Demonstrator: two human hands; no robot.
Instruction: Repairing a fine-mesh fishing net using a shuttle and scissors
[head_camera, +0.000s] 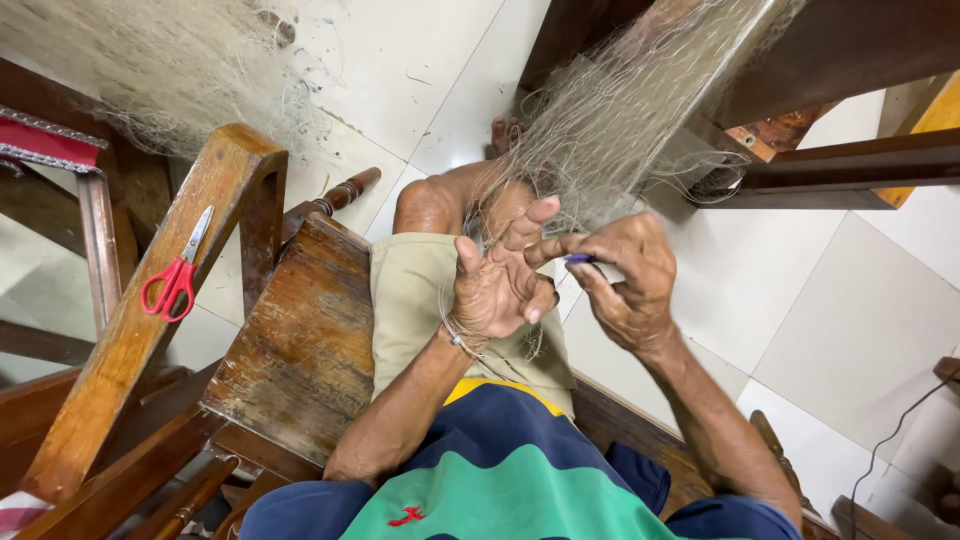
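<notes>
Scissors on chair arm, left of hands; net ahead

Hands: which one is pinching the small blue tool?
The right hand pinches the blue tool at its fingertips. The left hand holds none; its spread fingers have net strands looped round them.

red-handled scissors lie on a wooden chair arm above pale floor tiles.
</notes>
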